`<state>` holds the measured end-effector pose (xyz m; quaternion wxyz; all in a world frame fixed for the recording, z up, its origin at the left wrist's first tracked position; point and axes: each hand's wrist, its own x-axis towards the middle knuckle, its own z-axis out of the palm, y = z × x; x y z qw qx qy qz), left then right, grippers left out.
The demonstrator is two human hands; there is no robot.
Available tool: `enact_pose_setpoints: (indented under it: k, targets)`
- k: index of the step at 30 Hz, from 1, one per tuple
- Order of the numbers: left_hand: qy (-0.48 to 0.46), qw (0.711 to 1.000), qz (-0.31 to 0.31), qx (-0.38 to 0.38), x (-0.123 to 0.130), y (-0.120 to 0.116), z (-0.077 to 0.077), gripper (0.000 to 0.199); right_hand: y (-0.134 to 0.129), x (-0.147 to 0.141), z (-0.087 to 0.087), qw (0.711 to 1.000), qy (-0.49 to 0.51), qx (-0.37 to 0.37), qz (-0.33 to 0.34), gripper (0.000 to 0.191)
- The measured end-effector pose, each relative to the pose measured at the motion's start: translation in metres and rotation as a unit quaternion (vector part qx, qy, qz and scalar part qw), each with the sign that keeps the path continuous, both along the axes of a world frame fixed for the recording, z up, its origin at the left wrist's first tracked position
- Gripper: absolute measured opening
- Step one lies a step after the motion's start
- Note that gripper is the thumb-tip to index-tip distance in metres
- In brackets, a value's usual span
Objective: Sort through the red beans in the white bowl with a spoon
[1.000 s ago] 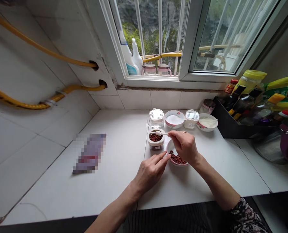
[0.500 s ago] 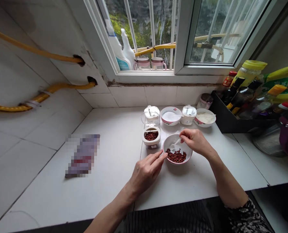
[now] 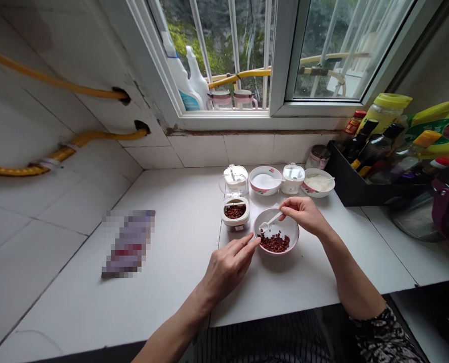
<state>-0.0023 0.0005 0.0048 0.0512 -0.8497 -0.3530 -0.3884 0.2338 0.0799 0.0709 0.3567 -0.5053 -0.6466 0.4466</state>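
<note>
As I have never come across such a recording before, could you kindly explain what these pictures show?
Certainly. There is no machine here: one camera, worn on the person's head, takes every picture, looking forward and down at two bare hands.

The right hand holds a small white spoon over a bowl with reddish-brown bits in it. The left hand has its fingertips at the bowl's near-left rim.

On the white counter, an open jar of similar bits stands left of that bowl. Behind are a bowl of white powder or grains and a bowl of pale contents. A purplish item, pixelated, lies at left; a black box of bottles stands at right.
</note>
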Motion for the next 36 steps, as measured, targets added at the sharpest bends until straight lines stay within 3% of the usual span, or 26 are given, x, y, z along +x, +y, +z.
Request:
enact_pose_setpoints:
  k: [13,20,23,27,32,34,36]
  targets:
    - [0.002,1.0,0.002,0.008,0.001,0.0,-0.001,0.031,0.007,0.003,0.0,0.997,0.045,-0.048,-0.029,0.025]
    - [0.001,1.0,0.005,0.007,0.002,0.001,-0.001,0.028,0.008,-0.007,0.004,0.993,0.092,-0.035,-0.058,0.027]
    - [0.001,1.0,0.003,0.007,0.002,0.001,-0.001,0.029,0.006,-0.023,0.004,0.989,0.123,0.035,-0.076,0.028]
    - [0.0,1.0,0.004,0.005,0.002,0.001,-0.003,0.031,-0.001,-0.045,0.0,0.972,0.079,0.212,-0.066,0.018]
    - [0.002,1.0,0.007,0.006,0.003,0.002,-0.004,0.032,-0.011,-0.048,-0.001,0.887,-0.098,0.45,0.006,0.017]
    - [0.002,1.0,0.007,0.004,0.003,0.001,-0.003,0.034,-0.013,-0.043,0.001,0.874,-0.102,0.476,0.001,0.017]
    - [0.0,1.0,0.007,-0.001,0.002,0.001,-0.003,0.035,-0.013,-0.034,0.003,0.889,-0.072,0.452,-0.028,0.015]
